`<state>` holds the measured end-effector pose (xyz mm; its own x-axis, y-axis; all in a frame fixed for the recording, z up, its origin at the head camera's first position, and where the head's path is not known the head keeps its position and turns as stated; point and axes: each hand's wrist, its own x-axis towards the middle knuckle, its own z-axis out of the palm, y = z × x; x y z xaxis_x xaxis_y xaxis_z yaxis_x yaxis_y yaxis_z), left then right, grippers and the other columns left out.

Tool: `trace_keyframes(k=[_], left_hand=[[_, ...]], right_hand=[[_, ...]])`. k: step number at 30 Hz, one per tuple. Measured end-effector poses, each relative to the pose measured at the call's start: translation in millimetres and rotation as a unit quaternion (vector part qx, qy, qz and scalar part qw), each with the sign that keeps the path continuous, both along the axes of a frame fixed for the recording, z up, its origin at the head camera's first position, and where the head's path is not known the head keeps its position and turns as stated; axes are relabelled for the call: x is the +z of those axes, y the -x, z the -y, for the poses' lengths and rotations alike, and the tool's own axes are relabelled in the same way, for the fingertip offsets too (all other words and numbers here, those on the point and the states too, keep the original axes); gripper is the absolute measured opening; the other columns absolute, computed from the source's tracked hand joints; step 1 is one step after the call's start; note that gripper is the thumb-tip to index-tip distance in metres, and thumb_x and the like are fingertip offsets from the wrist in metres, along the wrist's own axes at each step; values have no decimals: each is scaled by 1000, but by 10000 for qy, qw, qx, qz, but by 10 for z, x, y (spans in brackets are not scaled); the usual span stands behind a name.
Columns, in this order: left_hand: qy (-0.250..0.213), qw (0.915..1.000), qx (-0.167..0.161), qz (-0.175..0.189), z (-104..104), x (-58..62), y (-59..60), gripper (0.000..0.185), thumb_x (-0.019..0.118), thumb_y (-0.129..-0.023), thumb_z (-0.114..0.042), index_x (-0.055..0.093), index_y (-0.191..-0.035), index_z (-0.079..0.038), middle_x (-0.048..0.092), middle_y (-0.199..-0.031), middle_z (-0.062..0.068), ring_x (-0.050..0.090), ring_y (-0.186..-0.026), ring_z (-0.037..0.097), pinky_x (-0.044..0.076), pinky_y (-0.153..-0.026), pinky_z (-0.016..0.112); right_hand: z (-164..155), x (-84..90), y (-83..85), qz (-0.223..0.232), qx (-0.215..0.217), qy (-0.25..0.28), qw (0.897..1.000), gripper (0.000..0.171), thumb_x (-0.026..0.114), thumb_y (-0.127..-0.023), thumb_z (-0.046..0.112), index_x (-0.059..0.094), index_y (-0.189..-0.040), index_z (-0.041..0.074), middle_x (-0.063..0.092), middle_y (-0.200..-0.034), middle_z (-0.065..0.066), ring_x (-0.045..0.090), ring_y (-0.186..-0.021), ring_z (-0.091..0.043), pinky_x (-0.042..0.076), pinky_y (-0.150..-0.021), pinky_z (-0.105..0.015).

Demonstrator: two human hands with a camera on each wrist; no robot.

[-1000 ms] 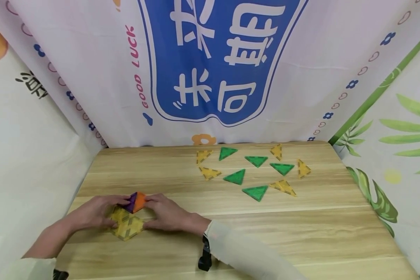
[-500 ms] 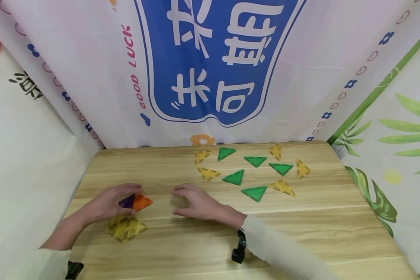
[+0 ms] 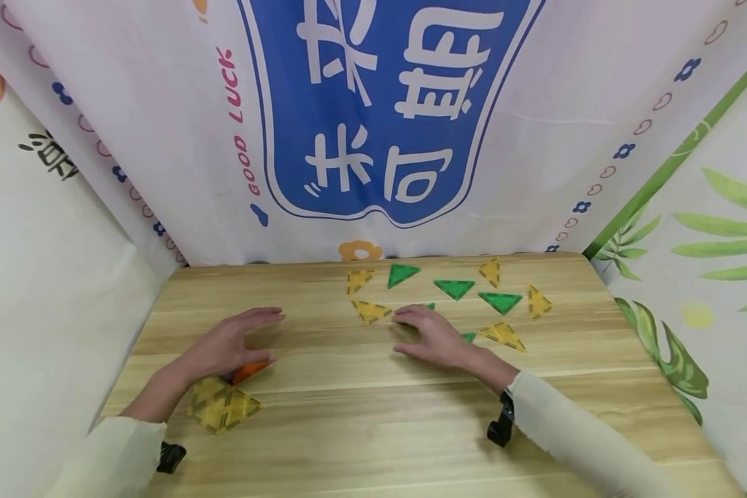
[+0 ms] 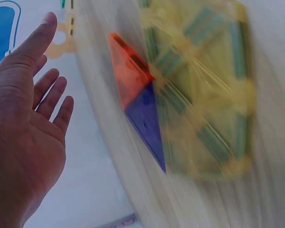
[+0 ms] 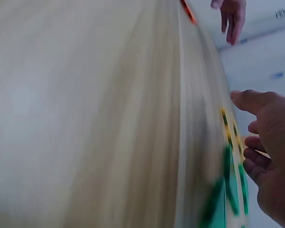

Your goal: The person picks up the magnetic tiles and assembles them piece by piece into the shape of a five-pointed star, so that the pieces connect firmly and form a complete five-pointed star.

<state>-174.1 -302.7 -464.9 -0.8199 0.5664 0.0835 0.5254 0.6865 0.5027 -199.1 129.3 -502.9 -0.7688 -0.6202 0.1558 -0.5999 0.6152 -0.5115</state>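
Light wood table [image 3: 373, 429], printed cloth backdrop [image 3: 386, 111] on three sides. Wrist views blurred. Left hand [image 3: 227, 346] flat, fingers spread, holding nothing, hovers over the orange-purple tile pair [image 4: 137, 104], mostly hiding it; yellow tile sheet [image 3: 223, 404] just beside. Right hand [image 3: 436, 337] relaxed, empty, covers green triangles [image 3: 454, 287] among yellow triangles [image 3: 503, 333].

A printed banner [image 3: 373, 117] is hanging at twelve o'clock; a leaf-patterned cloth [image 3: 709, 290] is draping at three o'clock.
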Motion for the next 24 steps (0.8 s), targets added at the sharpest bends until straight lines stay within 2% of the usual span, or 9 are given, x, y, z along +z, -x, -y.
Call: trace_keyframes(k=[4, 11, 15, 24], left_hand=[[-151, 9999, 22, -11, -152, -37, 101, 73, 90, -87, -18, 57, -149, 1, 54, -155, 23, 53, -140, 44, 47, -110, 61], [-552, 9980, 32, 311, -364, -89, 298, 71, 85, -92, -17, 53, -152, 3, 49, -159, 24, 46, -145, 47, 41, -116, 65], [-595, 9972, 164, 411, -470, -166, 457, 71, 83, -94, -17, 51, -154, 4, 46, -160, 25, 43, -148, 46, 37, -119, 65], [-378, 9961, 503, 619, -676, -320, 823, 75, 81, -96, -26, 46, -157, 2, 43, -163, 24, 39, -151, 45, 32, -124, 61]], right_hand=[[-243, -33, 100, -42, -218, -53, 9997, 56, 84, -93, 32, 69, -137, 1, 63, -143, -17, 57, -137, -36, 48, -114, -53], [-461, -106, 209, -17, -485, 14, 9988, 60, 88, -89, 33, 70, -136, 2, 62, -144, -17, 56, -137, -37, 48, -113, -55], [-526, -142, 251, -6, -536, -43, 9986, 65, 90, -87, 36, 68, -138, 1, 61, -146, -18, 55, -139, -38, 46, -115, -55], [-559, -178, 309, -22, -544, -47, 9985, 69, 91, -85, 38, 68, -138, 0, 62, -145, -19, 55, -138, -39, 46, -114, -56]])
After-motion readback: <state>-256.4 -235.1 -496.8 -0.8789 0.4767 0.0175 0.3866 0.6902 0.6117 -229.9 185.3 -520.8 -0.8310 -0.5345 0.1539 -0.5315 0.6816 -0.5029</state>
